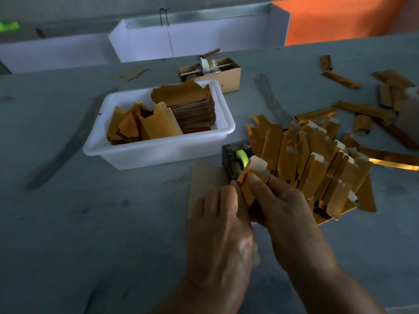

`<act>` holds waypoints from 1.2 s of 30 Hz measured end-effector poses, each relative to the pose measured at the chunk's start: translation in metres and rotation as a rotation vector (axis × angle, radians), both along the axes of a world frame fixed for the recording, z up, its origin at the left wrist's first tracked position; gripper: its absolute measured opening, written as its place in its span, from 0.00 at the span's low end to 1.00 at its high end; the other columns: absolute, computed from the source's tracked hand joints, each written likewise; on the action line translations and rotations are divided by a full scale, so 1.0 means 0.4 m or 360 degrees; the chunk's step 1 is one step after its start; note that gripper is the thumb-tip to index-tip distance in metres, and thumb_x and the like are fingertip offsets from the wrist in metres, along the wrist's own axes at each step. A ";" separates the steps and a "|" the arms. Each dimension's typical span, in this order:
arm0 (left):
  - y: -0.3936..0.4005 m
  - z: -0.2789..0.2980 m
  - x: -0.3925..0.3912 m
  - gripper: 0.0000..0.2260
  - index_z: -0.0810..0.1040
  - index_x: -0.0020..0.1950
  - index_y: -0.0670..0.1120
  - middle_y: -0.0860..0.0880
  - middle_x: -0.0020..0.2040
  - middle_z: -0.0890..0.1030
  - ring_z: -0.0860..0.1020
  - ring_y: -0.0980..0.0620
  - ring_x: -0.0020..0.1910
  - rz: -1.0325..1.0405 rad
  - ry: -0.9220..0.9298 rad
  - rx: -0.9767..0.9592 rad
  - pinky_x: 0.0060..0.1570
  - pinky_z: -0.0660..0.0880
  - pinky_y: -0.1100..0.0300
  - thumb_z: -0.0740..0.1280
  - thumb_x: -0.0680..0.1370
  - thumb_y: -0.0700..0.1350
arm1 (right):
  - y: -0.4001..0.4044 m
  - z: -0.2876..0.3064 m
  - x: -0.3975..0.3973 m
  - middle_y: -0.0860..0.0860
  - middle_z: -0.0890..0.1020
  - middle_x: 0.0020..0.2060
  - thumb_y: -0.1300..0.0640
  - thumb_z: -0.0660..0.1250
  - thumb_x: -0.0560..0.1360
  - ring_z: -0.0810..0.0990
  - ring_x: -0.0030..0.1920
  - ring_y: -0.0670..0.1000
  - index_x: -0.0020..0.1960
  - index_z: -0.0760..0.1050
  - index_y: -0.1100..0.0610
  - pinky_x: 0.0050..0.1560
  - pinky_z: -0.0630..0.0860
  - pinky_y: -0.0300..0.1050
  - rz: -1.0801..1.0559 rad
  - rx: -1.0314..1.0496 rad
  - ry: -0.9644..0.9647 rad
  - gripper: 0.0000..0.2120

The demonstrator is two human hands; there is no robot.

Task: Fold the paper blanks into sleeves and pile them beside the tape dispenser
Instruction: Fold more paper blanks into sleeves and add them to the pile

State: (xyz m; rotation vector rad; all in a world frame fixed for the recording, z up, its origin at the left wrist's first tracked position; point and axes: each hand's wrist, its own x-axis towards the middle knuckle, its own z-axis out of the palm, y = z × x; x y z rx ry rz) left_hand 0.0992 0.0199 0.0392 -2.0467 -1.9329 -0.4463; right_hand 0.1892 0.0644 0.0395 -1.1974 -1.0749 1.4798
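From the left, I see the white tub (127,152) of flat paper blanks (192,103) set back toward the tabletop's far edge, then the tape dispenser (235,157) just right of it. At the near edge my left hand (222,223) and right hand (281,200) both pinch one gold blank (249,182), seemingly mid-crease, though fingers hide the seam. The pile of sleeves (317,164) lies just right of the dispenser. Next, I judge, comes closing the fold and dropping it there.
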 end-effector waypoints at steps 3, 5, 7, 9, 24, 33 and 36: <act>-0.008 -0.004 0.000 0.18 0.85 0.52 0.43 0.49 0.37 0.77 0.77 0.50 0.35 -0.0052 0.0012 -0.0029 0.35 0.70 0.59 0.57 0.71 0.42 | -0.003 -0.006 -0.002 0.46 0.82 0.34 0.44 0.65 0.67 0.81 0.36 0.38 0.40 0.75 0.47 0.31 0.75 0.32 0.0034 0.0016 -0.0196 0.07; -0.011 0.000 -0.007 0.12 0.85 0.50 0.44 0.48 0.37 0.76 0.76 0.50 0.34 -0.0103 -0.0027 -0.0009 0.30 0.69 0.60 0.64 0.70 0.42 | 0.000 -0.007 0.001 0.49 0.82 0.33 0.50 0.68 0.70 0.81 0.36 0.40 0.40 0.75 0.48 0.32 0.76 0.33 0.0002 0.0050 -0.0252 0.04; -0.008 0.012 -0.023 0.14 0.84 0.51 0.45 0.48 0.39 0.76 0.77 0.51 0.35 -0.0126 -0.0226 -0.0086 0.26 0.68 0.64 0.74 0.66 0.42 | 0.007 -0.005 0.005 0.53 0.81 0.34 0.54 0.67 0.73 0.82 0.36 0.46 0.40 0.77 0.52 0.33 0.78 0.35 -0.0001 0.0045 -0.0185 0.03; 0.004 0.031 -0.045 0.16 0.82 0.57 0.50 0.51 0.43 0.76 0.77 0.54 0.41 -0.0127 -0.0655 -0.0218 0.33 0.72 0.66 0.74 0.70 0.42 | 0.013 0.002 0.011 0.56 0.81 0.33 0.55 0.66 0.74 0.82 0.35 0.50 0.42 0.78 0.55 0.34 0.79 0.37 0.0026 -0.0012 -0.0078 0.05; 0.058 0.024 -0.089 0.03 0.81 0.43 0.44 0.50 0.34 0.83 0.80 0.54 0.33 0.0211 -0.2527 -0.0758 0.32 0.76 0.64 0.69 0.75 0.42 | 0.067 0.026 0.047 0.54 0.80 0.34 0.43 0.59 0.75 0.80 0.33 0.45 0.45 0.78 0.53 0.31 0.76 0.37 0.0120 0.0171 -0.0521 0.15; 0.056 0.011 -0.101 0.11 0.78 0.31 0.45 0.48 0.27 0.77 0.73 0.54 0.25 0.0264 -0.2682 -0.0612 0.25 0.71 0.66 0.69 0.74 0.38 | 0.072 -0.027 0.095 0.50 0.78 0.29 0.56 0.66 0.75 0.77 0.35 0.43 0.37 0.79 0.55 0.28 0.70 0.28 0.0172 0.0413 -0.1080 0.10; 0.057 0.007 -0.073 0.07 0.78 0.36 0.40 0.49 0.24 0.74 0.69 0.56 0.21 0.0256 -0.2703 -0.0635 0.21 0.67 0.67 0.68 0.75 0.36 | 0.068 -0.033 0.092 0.44 0.79 0.32 0.54 0.67 0.74 0.76 0.39 0.35 0.36 0.76 0.48 0.29 0.70 0.25 0.0166 0.0431 -0.1074 0.09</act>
